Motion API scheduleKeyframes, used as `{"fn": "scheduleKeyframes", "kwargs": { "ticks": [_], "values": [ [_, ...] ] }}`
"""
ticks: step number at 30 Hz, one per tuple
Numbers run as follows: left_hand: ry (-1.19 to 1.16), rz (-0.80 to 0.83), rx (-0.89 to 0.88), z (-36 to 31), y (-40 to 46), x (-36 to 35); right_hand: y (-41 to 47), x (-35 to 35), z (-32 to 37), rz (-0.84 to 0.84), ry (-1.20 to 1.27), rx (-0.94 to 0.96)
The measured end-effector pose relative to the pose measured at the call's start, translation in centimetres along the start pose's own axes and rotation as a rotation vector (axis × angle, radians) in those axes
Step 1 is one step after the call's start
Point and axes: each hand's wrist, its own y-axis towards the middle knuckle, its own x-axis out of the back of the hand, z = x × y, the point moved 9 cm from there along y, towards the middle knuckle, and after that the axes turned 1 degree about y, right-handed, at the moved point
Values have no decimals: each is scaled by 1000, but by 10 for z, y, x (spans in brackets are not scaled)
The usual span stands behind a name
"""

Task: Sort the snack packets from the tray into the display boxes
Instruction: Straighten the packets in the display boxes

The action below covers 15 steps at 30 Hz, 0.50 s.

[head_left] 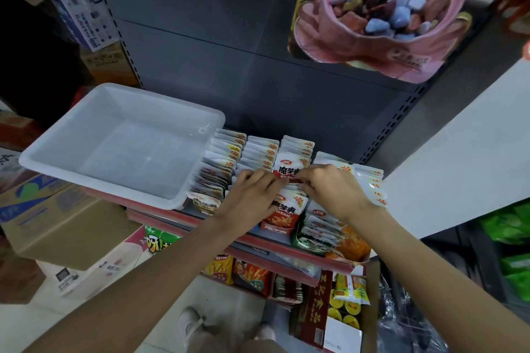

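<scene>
Red-and-white snack packet (289,170) stands upright at frame centre, among packed rows in the display boxes (259,156) on the shelf. Left hand (252,195) and right hand (334,189) both pinch its lower edge, fingertips curled. White plastic tray (57,149), left of centre, touches the leftmost row. Cardboard cartons (66,226) lower left.

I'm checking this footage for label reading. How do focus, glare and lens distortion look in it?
Head view: wide-angle bending bows the shelf upright and stretches the forearms at the bottom edge; glare streaks the wrapped candy bowl and spots the white tray; the red-and-white snack packet between the left hand and right hand shows large print, smaller text is soft.
</scene>
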Motion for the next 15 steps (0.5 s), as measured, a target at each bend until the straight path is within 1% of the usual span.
{"fn": "scheduleKeyframes", "kwargs": {
  "ticks": [2, 5, 10, 12, 15],
  "values": [
    [-19, 18, -3, 0, -3, -2, 2, -6, -1, 45, -48, -18],
    [-10, 12, 19, 2, -6, -1, 8, -10, 1, 33, -78, -31],
    [55, -30, 16, -3, -4, 8, 10, -9, 7, 65, -94, -9],
    [82, -17, 54, -5, 3, 10, 10, -5, 9, 62, -98, 6],
    [124, 6, 139, -3, 15, 11, 7, -2, 12, 12, -117, 16]
  ]
}}
